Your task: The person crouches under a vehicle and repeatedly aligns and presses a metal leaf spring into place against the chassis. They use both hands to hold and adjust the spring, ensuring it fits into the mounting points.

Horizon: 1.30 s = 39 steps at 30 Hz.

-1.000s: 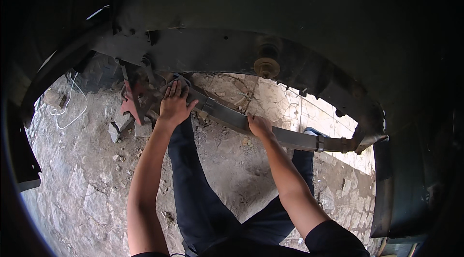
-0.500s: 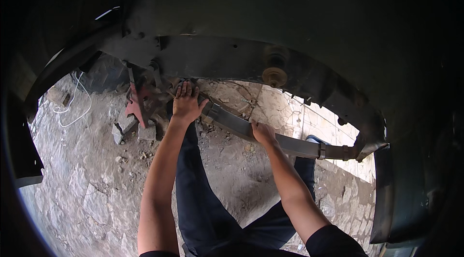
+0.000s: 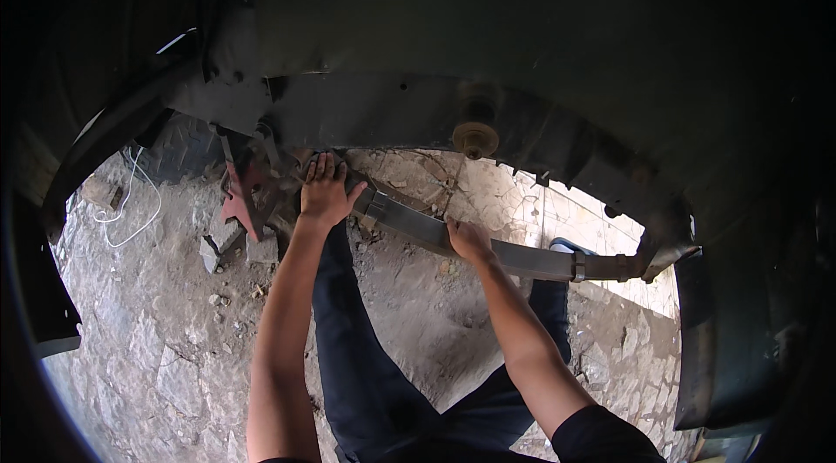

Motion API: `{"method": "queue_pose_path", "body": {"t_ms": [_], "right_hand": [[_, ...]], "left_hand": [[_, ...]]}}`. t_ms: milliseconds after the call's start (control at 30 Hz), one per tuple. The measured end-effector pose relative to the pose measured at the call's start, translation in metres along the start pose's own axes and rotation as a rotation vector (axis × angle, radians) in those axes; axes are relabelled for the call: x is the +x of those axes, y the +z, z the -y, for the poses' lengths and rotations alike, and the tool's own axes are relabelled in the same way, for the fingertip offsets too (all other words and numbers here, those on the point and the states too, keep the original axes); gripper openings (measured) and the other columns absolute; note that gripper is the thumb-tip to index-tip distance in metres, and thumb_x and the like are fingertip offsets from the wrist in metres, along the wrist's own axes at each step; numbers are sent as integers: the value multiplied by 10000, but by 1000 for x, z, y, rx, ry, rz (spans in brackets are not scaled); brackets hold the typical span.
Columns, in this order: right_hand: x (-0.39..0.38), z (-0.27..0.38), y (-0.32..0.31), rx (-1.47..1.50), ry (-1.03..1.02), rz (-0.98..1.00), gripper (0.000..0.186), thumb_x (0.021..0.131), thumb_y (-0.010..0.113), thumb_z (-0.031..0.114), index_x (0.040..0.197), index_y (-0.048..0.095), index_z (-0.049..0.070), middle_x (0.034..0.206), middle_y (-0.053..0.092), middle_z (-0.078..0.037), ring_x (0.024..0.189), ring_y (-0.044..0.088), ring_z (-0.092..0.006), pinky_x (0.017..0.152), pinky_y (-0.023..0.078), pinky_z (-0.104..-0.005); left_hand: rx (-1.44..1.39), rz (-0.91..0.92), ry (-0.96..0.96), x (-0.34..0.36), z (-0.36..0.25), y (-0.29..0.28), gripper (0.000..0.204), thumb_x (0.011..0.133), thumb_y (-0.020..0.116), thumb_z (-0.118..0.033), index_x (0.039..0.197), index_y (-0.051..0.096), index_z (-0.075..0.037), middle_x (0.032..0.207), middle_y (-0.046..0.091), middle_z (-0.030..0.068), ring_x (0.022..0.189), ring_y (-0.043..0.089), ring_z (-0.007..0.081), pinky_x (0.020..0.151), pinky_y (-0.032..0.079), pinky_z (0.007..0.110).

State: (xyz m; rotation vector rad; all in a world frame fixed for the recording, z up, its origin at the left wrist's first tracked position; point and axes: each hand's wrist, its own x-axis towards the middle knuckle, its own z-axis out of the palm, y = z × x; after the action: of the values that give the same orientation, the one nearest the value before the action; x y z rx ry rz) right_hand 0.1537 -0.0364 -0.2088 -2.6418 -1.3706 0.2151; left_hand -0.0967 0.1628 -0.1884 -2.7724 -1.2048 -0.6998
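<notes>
Beneath the vehicle: a dark metal underbody and frame rail [image 3: 374, 110] arch across the top of the view, above pale stony ground [image 3: 148, 332].
Spring: a long grey steel leaf spring [image 3: 522, 256] runs slantwise from the frame's left mount down to the right, its leaves bound by a metal clip [image 3: 578, 265] near the right end; that end meets the dark frame at the right.
Left hand: the left hand [image 3: 324, 193] is spread fairly wide, fingers pointing up, pressed flat on the upper left end of the leaf spring where it meets the mount; it encloses nothing.
Right hand: the right hand [image 3: 468, 239] is curled over the top edge of the leaf spring near its middle, gripping it; the fingertips are hidden behind the steel.
Mount area: a reddish rusted metal bracket [image 3: 246, 202] sits just left of the left hand, close to the spring's end.
Above: a round tan rubber bump stop [image 3: 475, 139] hangs from the frame over the spring, apart from it.
Ground items: a thin white cord [image 3: 126, 210] lies looped on the stones at the left.
Person: legs in dark blue trousers [image 3: 366, 358] stretch out below the spring.
</notes>
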Motion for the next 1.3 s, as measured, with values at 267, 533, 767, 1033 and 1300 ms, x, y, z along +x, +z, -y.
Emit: {"method": "queue_pose_path", "body": {"t_ms": [267, 533, 767, 1033, 1300], "right_hand": [[-4, -2, 0, 10, 34, 29, 665, 1008, 258, 476, 899, 710, 0, 951, 692, -232, 938, 655, -396, 871, 493, -483], [-4, 5, -5, 11, 30, 43, 678, 1004, 256, 486, 930, 707, -14, 981, 690, -233, 978, 647, -392, 909, 471, -482], [-4, -1, 0, 20, 17, 13, 653, 1002, 251, 485, 972, 714, 25, 993, 689, -226, 998, 636, -399, 912, 468, -487], [-5, 1, 2, 3, 20, 39, 637, 1004, 267, 473, 963, 711, 17, 991, 682, -237, 988, 634, -409, 911, 469, -492], [-2, 1, 1, -1, 25, 55, 631, 1004, 277, 470, 978, 701, 4, 1006, 681, -239, 992, 636, -406, 913, 470, -488]], "left_hand": [[-69, -80, 54, -40, 1, -11, 685, 941, 454, -564, 1266, 589, 23, 1411, 460, 260, 1369, 385, 363, 1159, 258, 434], [8, -139, 80, -24, 7, 2, 664, 938, 459, -566, 1226, 623, 9, 1406, 455, 280, 1368, 384, 370, 1154, 265, 435], [-24, -52, -7, -13, -2, 2, 687, 943, 417, -591, 1264, 602, -12, 1458, 403, 258, 1406, 330, 342, 1170, 228, 424], [-18, 2, 23, -22, 14, -4, 707, 952, 396, -594, 1321, 555, -13, 1479, 393, 227, 1420, 314, 315, 1177, 214, 421], [86, 87, 45, -19, 6, -3, 771, 948, 367, -623, 1416, 441, -14, 1522, 326, 213, 1452, 237, 312, 1194, 148, 427]]}}
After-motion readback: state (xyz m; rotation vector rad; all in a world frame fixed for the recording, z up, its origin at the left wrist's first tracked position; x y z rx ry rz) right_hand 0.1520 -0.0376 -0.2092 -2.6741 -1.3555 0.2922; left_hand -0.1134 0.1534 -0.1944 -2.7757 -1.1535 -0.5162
